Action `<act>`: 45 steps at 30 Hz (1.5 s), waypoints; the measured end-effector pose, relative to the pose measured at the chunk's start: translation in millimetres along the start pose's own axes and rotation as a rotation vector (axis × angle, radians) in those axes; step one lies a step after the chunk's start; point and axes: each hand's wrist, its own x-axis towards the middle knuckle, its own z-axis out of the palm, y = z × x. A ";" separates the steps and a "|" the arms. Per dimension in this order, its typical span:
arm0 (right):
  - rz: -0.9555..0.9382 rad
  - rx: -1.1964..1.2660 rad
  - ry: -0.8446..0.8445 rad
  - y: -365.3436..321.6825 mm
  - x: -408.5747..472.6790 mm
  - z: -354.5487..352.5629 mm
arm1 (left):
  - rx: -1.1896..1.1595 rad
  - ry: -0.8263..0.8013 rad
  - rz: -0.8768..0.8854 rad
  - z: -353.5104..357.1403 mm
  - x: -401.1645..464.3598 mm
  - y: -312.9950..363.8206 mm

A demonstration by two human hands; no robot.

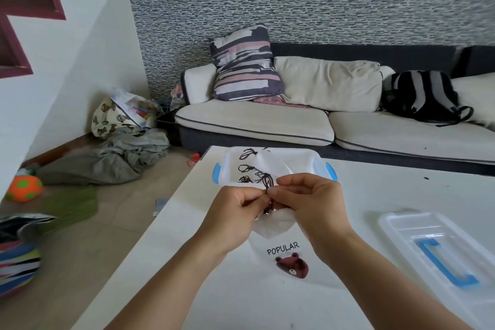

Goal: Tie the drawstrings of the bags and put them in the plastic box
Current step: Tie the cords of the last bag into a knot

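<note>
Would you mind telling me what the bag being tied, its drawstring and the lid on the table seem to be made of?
Bag: likely thin white cloth, matte; it creases softly and carries a printed bear.
Drawstring: dark thin cord, probably braided fibre; it bends into limp loops.
Lid: clear glossy plastic, see-through with reflections, with a blue plastic handle.

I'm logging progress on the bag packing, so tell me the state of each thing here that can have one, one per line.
Plastic box: open, lid off, white bags with dark tied strings inside.
Lid: lying flat on the table, right of the hands.
Bear bag: on the table, neck gathered, not yet in the box.
Drawstring: looped, being tied.
Left hand: pinching the drawstring.
Right hand: pinching the drawstring.
</note>
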 end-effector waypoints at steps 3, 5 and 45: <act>-0.040 -0.051 -0.017 0.7 1.2 -0.1 | 0.016 0.001 0.034 0.0 -0.2 -0.7; -0.055 -0.058 -0.034 0.9 1.8 -0.3 | 0.033 0.003 0.039 -0.9 1.4 -3.0; -0.171 -0.160 -0.140 -11.8 7.0 -11.9 | -0.394 0.024 -0.234 2.2 3.8 2.6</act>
